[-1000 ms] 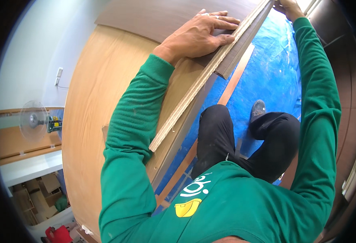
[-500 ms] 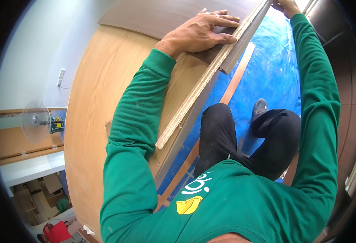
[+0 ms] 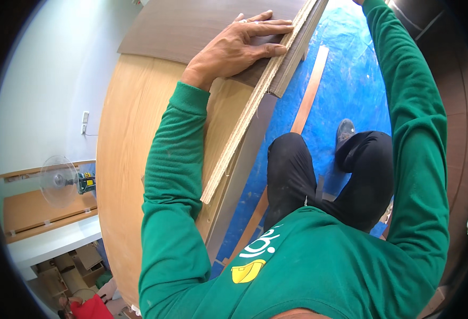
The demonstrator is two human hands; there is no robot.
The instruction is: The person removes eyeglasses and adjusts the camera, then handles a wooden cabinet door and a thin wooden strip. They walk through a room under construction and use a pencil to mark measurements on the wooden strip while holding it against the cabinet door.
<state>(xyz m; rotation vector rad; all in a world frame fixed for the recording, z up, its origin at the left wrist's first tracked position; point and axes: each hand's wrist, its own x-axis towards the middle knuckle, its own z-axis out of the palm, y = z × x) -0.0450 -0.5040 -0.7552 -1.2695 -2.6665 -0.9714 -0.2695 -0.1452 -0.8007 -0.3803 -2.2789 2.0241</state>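
Observation:
My left hand [image 3: 239,48] lies with fingers spread on a brown sheet [image 3: 157,29], its fingertips and thumb reaching the raw edge of a long strip of board [image 3: 244,122]. The strip runs diagonally, its near end beside my left forearm. Below the sheet is a light wood panel [image 3: 125,117]. A grey-brown edge piece [image 3: 292,64] sits along the strip's right side. My right arm [image 3: 409,106] stretches up to the top edge; only a sliver of skin shows past the cuff, and the hand itself is cut off.
Blue plastic sheeting [image 3: 345,64] covers the floor, with a narrow wood strip [image 3: 311,90] lying on it. My bent legs [image 3: 292,165] are beside the panel. To the left stand a fan [image 3: 61,181] and a white ledge [image 3: 58,239]. A person in red [image 3: 91,308] is at the lower left.
The view has shifted, so the panel's front and board strip sit further left and the fan further right. My right hand has slipped out past the top edge. My left hand keeps its place.

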